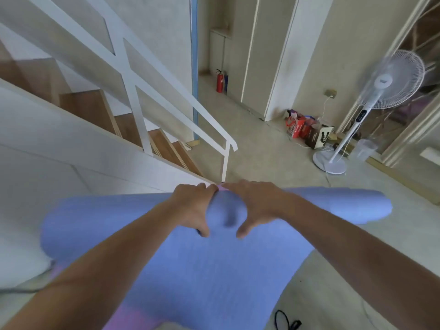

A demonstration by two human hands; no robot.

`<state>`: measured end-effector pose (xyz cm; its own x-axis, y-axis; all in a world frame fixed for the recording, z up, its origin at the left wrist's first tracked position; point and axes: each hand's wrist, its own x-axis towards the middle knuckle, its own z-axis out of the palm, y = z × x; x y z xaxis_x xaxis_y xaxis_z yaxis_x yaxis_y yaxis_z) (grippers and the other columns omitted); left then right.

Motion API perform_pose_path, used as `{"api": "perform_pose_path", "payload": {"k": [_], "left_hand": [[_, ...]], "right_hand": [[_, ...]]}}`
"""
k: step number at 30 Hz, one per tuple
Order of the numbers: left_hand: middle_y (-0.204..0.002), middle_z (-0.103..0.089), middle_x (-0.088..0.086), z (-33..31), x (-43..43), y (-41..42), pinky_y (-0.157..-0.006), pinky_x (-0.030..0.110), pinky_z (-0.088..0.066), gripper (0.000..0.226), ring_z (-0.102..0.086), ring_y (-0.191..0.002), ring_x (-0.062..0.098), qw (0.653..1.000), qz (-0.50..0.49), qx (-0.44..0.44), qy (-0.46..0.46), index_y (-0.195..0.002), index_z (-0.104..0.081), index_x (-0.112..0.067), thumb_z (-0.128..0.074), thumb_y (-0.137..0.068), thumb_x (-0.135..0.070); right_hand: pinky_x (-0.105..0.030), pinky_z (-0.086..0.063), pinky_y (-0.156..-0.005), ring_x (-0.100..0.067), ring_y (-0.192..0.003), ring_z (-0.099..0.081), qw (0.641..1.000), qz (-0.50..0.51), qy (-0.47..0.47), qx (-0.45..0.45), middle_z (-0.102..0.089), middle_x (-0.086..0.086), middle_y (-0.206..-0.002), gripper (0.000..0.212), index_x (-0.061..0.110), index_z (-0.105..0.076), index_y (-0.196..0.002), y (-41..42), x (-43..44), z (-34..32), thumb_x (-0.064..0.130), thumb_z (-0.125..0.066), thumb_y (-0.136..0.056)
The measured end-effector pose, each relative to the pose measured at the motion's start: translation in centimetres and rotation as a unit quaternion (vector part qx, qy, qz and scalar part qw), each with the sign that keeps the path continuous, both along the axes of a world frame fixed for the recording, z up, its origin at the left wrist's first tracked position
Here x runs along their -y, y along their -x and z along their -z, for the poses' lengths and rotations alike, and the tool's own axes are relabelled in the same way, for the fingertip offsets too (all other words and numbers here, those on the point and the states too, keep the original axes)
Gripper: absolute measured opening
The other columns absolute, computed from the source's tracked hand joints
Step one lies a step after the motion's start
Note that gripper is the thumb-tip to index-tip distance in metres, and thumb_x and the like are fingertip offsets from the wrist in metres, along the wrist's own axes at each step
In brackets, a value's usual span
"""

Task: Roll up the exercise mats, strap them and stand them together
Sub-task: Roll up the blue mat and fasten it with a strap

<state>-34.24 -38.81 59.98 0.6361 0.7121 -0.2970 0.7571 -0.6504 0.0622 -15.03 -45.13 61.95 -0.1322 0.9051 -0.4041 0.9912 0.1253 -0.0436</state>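
A blue exercise mat (202, 270) lies on the floor in front of me, partly rolled, with a pink underside showing at the bottom left. The rolled part (333, 206) runs left to right across the far end. My left hand (194, 207) and my right hand (254, 203) grip the middle of the roll side by side, fingers over the top and thumbs on the near side. A black strap (285, 321) lies on the floor at the bottom right, beside the mat.
A white-railed wooden staircase (133, 120) rises on the left, close to the roll's left end. A white standing fan (366, 110) and some bags (307, 129) stand at the right wall. A red fire extinguisher (219, 81) stands far back. Beige floor lies beyond the roll.
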Motion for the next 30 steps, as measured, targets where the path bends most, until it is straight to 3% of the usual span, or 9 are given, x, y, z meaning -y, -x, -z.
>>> {"api": "perform_pose_path", "payload": {"k": [3,7,10,13,17,21,23,27,30], "left_hand": [[-0.11,-0.06,-0.019,-1.0,-2.2,0.5,-0.087,0.037,-0.052,0.096,-0.06,-0.1,0.013,0.98,-0.086,0.027,0.176,-0.121,-0.046,-0.044,-0.085,-0.034,-0.056],[-0.125,-0.058,-0.018,-2.4,-3.0,-0.3,-0.096,0.042,-0.051,0.1,-0.06,-0.109,0.013,0.968,-0.085,0.041,0.231,-0.13,-0.045,-0.045,-0.086,-0.04,-0.055],[-0.147,-0.042,-0.007,-2.3,-2.1,-1.3,-0.108,0.049,-0.039,0.127,-0.046,-0.131,0.023,0.999,0.024,-0.04,0.016,-0.153,-0.014,-0.035,-0.08,-0.049,-0.063],[-0.159,-0.016,0.014,-0.4,-1.0,-1.3,-0.113,0.061,-0.02,0.137,-0.022,-0.145,0.038,0.961,0.086,-0.093,-0.247,-0.154,0.013,-0.017,-0.082,-0.061,-0.051],[-0.158,-0.024,0.018,0.5,-2.5,1.1,-0.108,0.068,-0.019,0.134,-0.024,-0.144,0.044,0.945,0.04,-0.028,-0.323,-0.153,0.001,-0.016,-0.087,-0.055,-0.042],[-0.162,-0.009,0.018,0.5,-3.9,3.2,-0.111,0.07,-0.012,0.144,-0.019,-0.144,0.046,0.947,0.069,-0.096,-0.3,-0.152,0.015,-0.013,-0.086,-0.054,-0.046],[-0.154,-0.025,0.019,0.6,-4.8,4.0,-0.109,0.066,-0.021,0.138,-0.031,-0.137,0.046,0.94,0.099,-0.099,-0.311,-0.152,0.005,-0.013,-0.085,-0.053,-0.046],[-0.123,-0.054,0.007,0.3,-7.4,5.2,-0.091,0.045,-0.042,0.107,-0.055,-0.105,0.031,0.955,0.12,-0.071,-0.261,-0.138,-0.03,-0.015,-0.076,-0.047,-0.049],[-0.112,-0.061,-0.007,-1.8,-9.0,5.3,-0.083,0.038,-0.051,0.094,-0.062,-0.098,0.021,0.991,0.051,-0.023,-0.124,-0.127,-0.042,-0.026,-0.076,-0.046,-0.06]], "right_hand": [[-0.05,-0.019,-0.114,-0.033,-0.138,-0.028,0.978,-0.107,-0.134,0.119,-0.023,-0.008,-0.156,0.142,0.025,0.016,-0.151,1.2,1.0,2.5,0.074,-0.073,-0.052],[-0.042,-0.039,-0.101,-0.026,-0.124,-0.044,0.982,-0.081,-0.156,0.068,-0.043,-0.002,-0.138,0.113,0.029,-0.012,-0.15,0.5,-0.3,2.3,0.065,-0.07,-0.06],[-0.037,-0.047,-0.082,-0.021,-0.106,-0.057,0.989,-0.011,-0.14,0.047,-0.054,0.006,-0.118,0.104,0.034,-0.027,-0.141,-0.9,-2.1,1.5,0.067,-0.071,-0.053],[-0.036,-0.05,-0.079,-0.016,-0.085,-0.062,0.991,0.067,-0.111,-0.02,-0.06,0.013,-0.098,0.098,0.037,-0.034,-0.13,-1.4,-3.3,0.5,0.07,-0.073,-0.045],[-0.035,-0.05,-0.079,-0.015,-0.081,-0.062,0.987,0.098,-0.1,-0.078,-0.062,0.015,-0.091,0.092,0.033,-0.039,-0.122,-0.6,-4.5,0.9,0.07,-0.074,-0.045],[-0.035,-0.05,-0.078,-0.013,-0.082,-0.062,0.986,0.102,-0.08,-0.102,-0.063,0.014,-0.09,0.09,0.033,-0.04,-0.121,1.1,-5.7,1.8,0.069,-0.073,-0.045],[-0.034,-0.05,-0.077,-0.011,-0.081,-0.061,0.987,0.1,-0.065,-0.109,-0.062,0.015,-0.09,0.089,0.034,-0.041,-0.119,1.9,-6.2,1.6,0.068,-0.074,-0.045],[-0.035,-0.049,-0.089,-0.015,-0.106,-0.058,0.989,0.068,-0.049,-0.121,-0.057,0.014,-0.123,0.109,0.037,-0.028,-0.143,3.3,-6.6,1.0,0.068,-0.078,-0.051],[-0.052,-0.025,-0.113,-0.033,-0.141,-0.027,0.988,-0.058,-0.135,0.044,-0.017,-0.006,-0.158,0.141,0.027,0.01,-0.154,5.8,-6.0,1.9,0.078,-0.073,-0.052]]}}
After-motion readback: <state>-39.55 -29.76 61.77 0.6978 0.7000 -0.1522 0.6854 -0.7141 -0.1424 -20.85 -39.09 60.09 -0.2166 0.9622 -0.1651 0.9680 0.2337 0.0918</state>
